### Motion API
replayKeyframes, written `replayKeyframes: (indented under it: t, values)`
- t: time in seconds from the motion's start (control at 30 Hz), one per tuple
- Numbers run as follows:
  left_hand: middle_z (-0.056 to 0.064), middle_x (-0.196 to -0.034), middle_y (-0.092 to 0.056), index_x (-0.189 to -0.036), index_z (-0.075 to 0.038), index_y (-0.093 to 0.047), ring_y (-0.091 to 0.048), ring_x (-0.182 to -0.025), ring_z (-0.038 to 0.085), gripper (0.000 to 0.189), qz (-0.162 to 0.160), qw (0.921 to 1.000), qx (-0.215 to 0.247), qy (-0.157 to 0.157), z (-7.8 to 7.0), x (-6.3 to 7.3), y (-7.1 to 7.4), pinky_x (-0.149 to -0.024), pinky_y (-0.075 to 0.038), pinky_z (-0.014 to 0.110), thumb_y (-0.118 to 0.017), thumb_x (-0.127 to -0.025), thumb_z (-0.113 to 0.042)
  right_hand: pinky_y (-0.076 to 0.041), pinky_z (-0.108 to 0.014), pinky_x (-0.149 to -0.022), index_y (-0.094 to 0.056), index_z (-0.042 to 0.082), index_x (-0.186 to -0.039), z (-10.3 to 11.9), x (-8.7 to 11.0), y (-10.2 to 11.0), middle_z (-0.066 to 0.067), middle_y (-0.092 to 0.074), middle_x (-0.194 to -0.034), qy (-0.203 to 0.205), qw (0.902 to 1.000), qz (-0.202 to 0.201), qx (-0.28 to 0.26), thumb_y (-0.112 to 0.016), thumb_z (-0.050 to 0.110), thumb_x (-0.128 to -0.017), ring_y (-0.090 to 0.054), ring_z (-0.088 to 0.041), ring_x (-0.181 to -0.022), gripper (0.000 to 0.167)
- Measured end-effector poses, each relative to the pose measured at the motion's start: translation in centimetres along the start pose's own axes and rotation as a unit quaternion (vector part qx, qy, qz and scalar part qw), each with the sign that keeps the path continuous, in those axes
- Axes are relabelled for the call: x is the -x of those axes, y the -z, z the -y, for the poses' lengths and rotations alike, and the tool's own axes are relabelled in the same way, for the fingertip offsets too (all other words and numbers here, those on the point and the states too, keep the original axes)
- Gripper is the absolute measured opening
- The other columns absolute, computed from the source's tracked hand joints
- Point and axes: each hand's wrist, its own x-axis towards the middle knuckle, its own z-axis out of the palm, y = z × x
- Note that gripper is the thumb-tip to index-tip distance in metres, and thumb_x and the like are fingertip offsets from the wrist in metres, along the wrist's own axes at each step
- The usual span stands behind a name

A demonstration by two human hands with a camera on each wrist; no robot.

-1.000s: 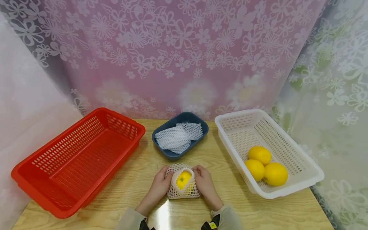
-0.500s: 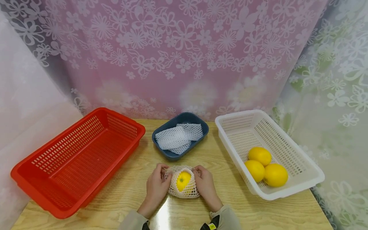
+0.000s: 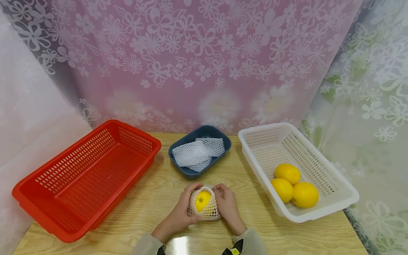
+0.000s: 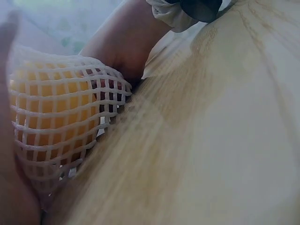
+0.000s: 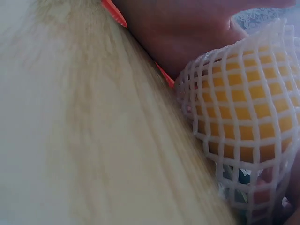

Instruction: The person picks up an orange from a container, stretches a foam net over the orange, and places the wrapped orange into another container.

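A yellow lemon (image 3: 203,200) sits on the table inside a white foam fruit net (image 3: 213,211), its end showing through the net's mouth in the head view. My left hand (image 3: 181,209) cups the netted lemon from the left, thumb low in front and fingers at the far side. On the right, my right hand (image 3: 227,203) holds the net's side, thumb and index finger near its upper edge. Both wrist views show the net (image 4: 56,108) stretched over the fruit, with loose mesh at the ends. Some right fingers are hidden behind the net.
A red basket (image 3: 105,170) stands at the left with nothing in it. Behind the hands, a dark blue tray (image 3: 189,172) holds several folded foam nets (image 3: 191,153). A white basket (image 3: 255,170) at the right contains three lemons (image 3: 305,194). Floral curtains (image 3: 204,71) hang behind.
My left hand has let go of the net's loose left edge and moved inward around the netted lemon. My right hand has stayed nearly in place at the right side.
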Motion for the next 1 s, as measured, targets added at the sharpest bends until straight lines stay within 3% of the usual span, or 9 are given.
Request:
replayKeyframes:
  t: [0.13, 0.3, 0.43, 0.53, 0.67, 0.7, 0.77, 0.93, 1.0]
  values:
    - [-0.006, -0.148, -0.038, -0.153, -0.017, -0.029, -0.036, -0.128, 0.022, 0.103, 0.019, 0.9956, -0.019, 0.089, -0.47, -0.05, -0.35, -0.104, -0.035, 0.049, -0.088, -0.072, -0.042, -0.038, -0.022, -0.048, -0.067, -0.001, -0.094, -0.12, 0.08, -0.03, 0.004, -0.046, -0.054, 0.006, 1.0, -0.001, 0.0, -0.061, 0.009, -0.098, -0.043, -0.008, -0.049, 0.013]
    - [-0.007, -0.14, -0.045, -0.149, -0.026, -0.033, -0.042, -0.12, 0.02, 0.102, 0.003, 0.9921, -0.04, 0.119, -0.44, -0.04, -0.71, -0.099, -0.041, 0.046, -0.091, -0.067, -0.044, -0.036, -0.022, -0.046, -0.068, -0.002, -0.094, -0.35, 0.13, -0.04, 0.006, -0.043, -0.054, 0.009, 1.0, 0.002, 0.0, -0.061, 0.009, -0.097, -0.04, -0.006, -0.047, 0.013]
    - [-0.007, -0.135, -0.049, -0.145, -0.033, -0.037, -0.048, -0.117, 0.018, 0.097, -0.014, 0.9933, -0.035, 0.11, -0.24, -0.02, -0.79, -0.099, -0.043, 0.042, -0.092, -0.066, -0.044, -0.037, -0.021, -0.047, -0.068, -0.001, -0.093, -0.5, 0.14, -0.19, 0.005, -0.045, -0.055, 0.017, 0.9999, 0.0, -0.004, -0.063, 0.009, -0.096, -0.042, -0.005, -0.049, 0.011]
    - [-0.005, -0.13, -0.054, -0.142, -0.029, -0.042, -0.054, -0.113, 0.017, 0.093, -0.035, 0.9964, -0.012, 0.076, -0.09, -0.01, -0.78, -0.097, -0.045, 0.037, -0.094, -0.065, -0.036, -0.042, -0.021, -0.05, -0.069, 0.0, -0.094, -0.51, 0.19, -0.3, 0.001, -0.056, -0.061, 0.021, 0.9992, 0.01, -0.033, -0.063, 0.008, -0.095, -0.049, -0.005, -0.053, 0.01]
    - [0.0, -0.127, -0.059, -0.14, -0.019, -0.046, -0.059, -0.108, 0.019, 0.09, -0.076, 0.9969, 0.01, 0.021, 0.05, -0.05, -0.6, -0.094, -0.048, 0.032, -0.094, -0.065, -0.025, -0.051, -0.023, -0.07, -0.068, -0.002, -0.105, -0.26, 0.21, -0.18, -0.008, -0.07, -0.09, 0.014, 0.9893, 0.07, -0.127, -0.057, 0.015, -0.1, -0.062, -0.009, -0.078, 0.021]
    - [0.002, -0.126, -0.06, -0.139, -0.017, -0.046, -0.06, -0.108, 0.019, 0.089, -0.085, 0.9962, 0.017, 0.01, 0.06, -0.05, -0.54, -0.093, -0.048, 0.031, -0.094, -0.065, -0.023, -0.052, -0.024, -0.074, -0.067, -0.002, -0.11, -0.21, 0.24, -0.09, -0.009, -0.069, -0.098, 0.005, 0.9812, 0.1, -0.165, -0.055, 0.02, -0.102, -0.063, -0.011, -0.085, 0.026]
    - [0.003, -0.126, -0.061, -0.138, -0.016, -0.046, -0.06, -0.106, 0.019, 0.088, -0.107, 0.9939, 0.027, -0.005, 0.08, -0.05, -0.39, -0.092, -0.049, 0.029, -0.094, -0.064, -0.02, -0.051, -0.027, -0.086, -0.061, -0.002, -0.121, -0.12, 0.24, 0.1, -0.009, -0.065, -0.114, -0.017, 0.9525, 0.172, -0.251, -0.049, 0.028, -0.105, -0.062, -0.013, -0.1, 0.037]
    - [0.008, -0.124, -0.06, -0.137, -0.011, -0.047, -0.059, -0.105, 0.019, 0.084, -0.141, 0.988, 0.061, -0.019, 0.19, -0.01, -0.1, -0.09, -0.049, 0.028, -0.091, -0.065, -0.013, -0.05, -0.037, -0.095, -0.041, 0.001, -0.143, -0.16, 0.49, 0.46, -0.008, -0.056, -0.129, -0.077, 0.8299, 0.349, -0.428, -0.034, 0.03, -0.109, -0.058, -0.019, -0.114, 0.045]
    - [0.009, -0.124, -0.059, -0.136, -0.009, -0.047, -0.059, -0.105, 0.018, 0.081, -0.147, 0.9858, 0.08, -0.016, 0.25, -0.05, 0.0, -0.09, -0.049, 0.028, -0.089, -0.066, -0.01, -0.049, -0.039, -0.096, -0.037, 0.002, -0.146, -0.21, 0.59, 0.51, -0.008, -0.055, -0.131, -0.084, 0.7977, 0.381, -0.46, -0.032, 0.029, -0.11, -0.057, -0.019, -0.117, 0.045]
